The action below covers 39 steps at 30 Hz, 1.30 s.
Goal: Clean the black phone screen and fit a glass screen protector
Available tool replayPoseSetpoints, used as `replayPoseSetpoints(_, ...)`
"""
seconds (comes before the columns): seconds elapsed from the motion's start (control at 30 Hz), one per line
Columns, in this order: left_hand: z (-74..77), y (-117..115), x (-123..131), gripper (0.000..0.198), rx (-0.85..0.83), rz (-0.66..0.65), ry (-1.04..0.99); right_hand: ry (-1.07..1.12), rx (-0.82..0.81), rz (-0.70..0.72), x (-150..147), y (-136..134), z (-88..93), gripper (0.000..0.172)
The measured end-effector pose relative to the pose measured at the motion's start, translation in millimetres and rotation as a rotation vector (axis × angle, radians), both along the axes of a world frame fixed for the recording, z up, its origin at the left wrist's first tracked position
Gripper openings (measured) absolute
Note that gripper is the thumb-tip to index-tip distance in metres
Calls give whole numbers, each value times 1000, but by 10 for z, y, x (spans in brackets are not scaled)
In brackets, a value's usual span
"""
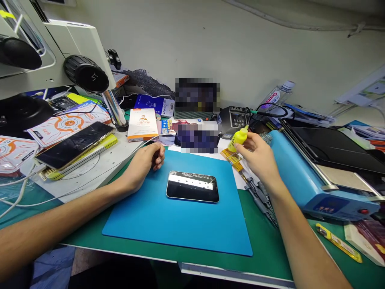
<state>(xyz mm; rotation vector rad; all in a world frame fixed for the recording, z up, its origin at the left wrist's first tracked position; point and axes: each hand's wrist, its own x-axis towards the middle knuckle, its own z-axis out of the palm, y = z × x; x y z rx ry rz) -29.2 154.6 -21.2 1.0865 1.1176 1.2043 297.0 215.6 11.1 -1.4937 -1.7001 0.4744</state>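
Observation:
A smartphone (192, 192) with a dark, glossy screen lies face up on the blue mat (174, 224); light is mirrored in its glass. My right hand (258, 154) grips a small yellow squeeze bottle (238, 138) with a narrow nozzle, held tilted above the mat's far right corner. The print on the bottle is too small to read. Over the mat's far left part, my left hand (150, 157) is loosely closed, fingers curled in, with nothing visible in it. Neither hand touches the phone.
A microscope stand (112, 106) rises at left, near another phone (75, 145) on boxes. A white-orange box (142, 123) stands behind the mat. Tweezers and tools (260, 196) lie right of it, beside a blue machine (296, 176). A yellow cutter (338, 243) lies at lower right.

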Motion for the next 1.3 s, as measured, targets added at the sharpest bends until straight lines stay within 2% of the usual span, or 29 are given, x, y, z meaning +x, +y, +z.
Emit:
replayPoseSetpoints(0.17, -32, 2, 2, 29, -14, -10, 17, -30, 11, -43, -86, 87, -233, 51)
replayPoseSetpoints(0.43, -50, 3, 2, 30, -12, -27, 30, -237, -65, -57, -94, 143, -369, 43)
replayPoseSetpoints(0.53, -69, 13, -4, 31, 15, -35, 51, -281, -43, -69, -47, 125, -264, 46)
replayPoseSetpoints(0.63, -79, 25, -9, 32, 40, -41, 70, -314, 21, -108, 26, 13, -6, 44)
replayPoseSetpoints(0.73, -68, 22, -12, 35, 62, -48, 83, -357, 75, -191, 100, -236, 240, 41)
replayPoseSetpoints(0.8, -53, 3, -8, 36, 81, -51, 106, -522, 82, -267, 139, -449, 281, 40)
replayPoseSetpoints(0.9, -44, -41, 14, 37, 137, -54, 216, -769, 21, -249, 186, -737, 127, 46)
replayPoseSetpoints(1.0, -64, -83, 42, 34, 197, -77, 314, -779, 20, -210, 225, -890, -123, 46)
replayPoseSetpoints(1.1, -92, -107, 57, 30, 210, -106, 337, -742, 37, -186, 257, -901, -284, 40)
replayPoseSetpoints(1.2, -91, -115, 56, 31, 219, -118, 349, -678, 59, -187, 286, -863, -318, 34)
replayPoseSetpoints(1.3, -62, -113, 53, 30, 215, -116, 363, -579, 91, -215, 277, -869, -278, 32)
